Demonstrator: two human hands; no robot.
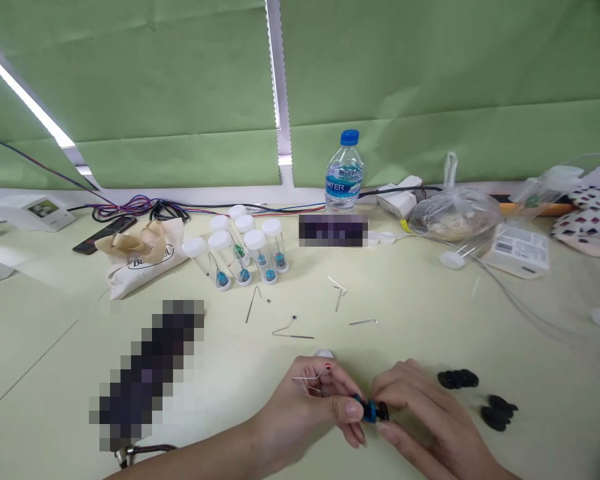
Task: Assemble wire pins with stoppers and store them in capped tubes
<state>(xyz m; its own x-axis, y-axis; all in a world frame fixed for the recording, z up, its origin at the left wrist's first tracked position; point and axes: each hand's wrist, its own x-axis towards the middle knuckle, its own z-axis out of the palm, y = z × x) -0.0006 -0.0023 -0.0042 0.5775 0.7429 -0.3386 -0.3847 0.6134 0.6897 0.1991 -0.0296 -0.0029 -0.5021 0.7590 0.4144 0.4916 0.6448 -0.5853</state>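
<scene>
My left hand [325, 403] is closed around a small blue-and-black cylindrical part [369, 409], pinched between thumb and fingers. A thin bent metal wire with a red tip [329, 367] also sticks out from between that hand's fingers. My right hand [425, 413] grips the part's other end, where a black disc [383, 411] shows at the fingertips. Behind my left hand a white round cap [323, 354] is partly hidden. To the right of my hands lie black oval pieces [458, 379] in a row and a second small pile of black pieces [499, 413].
Beyond my hands lie bent wires [293, 335] and hex keys [365, 323]. Several clear tubes with white caps [254, 240] hold blue or green pieces. Farther back are a cloth pouch [150, 263], a water bottle [345, 177], a plastic bag [455, 213] and cables [125, 207].
</scene>
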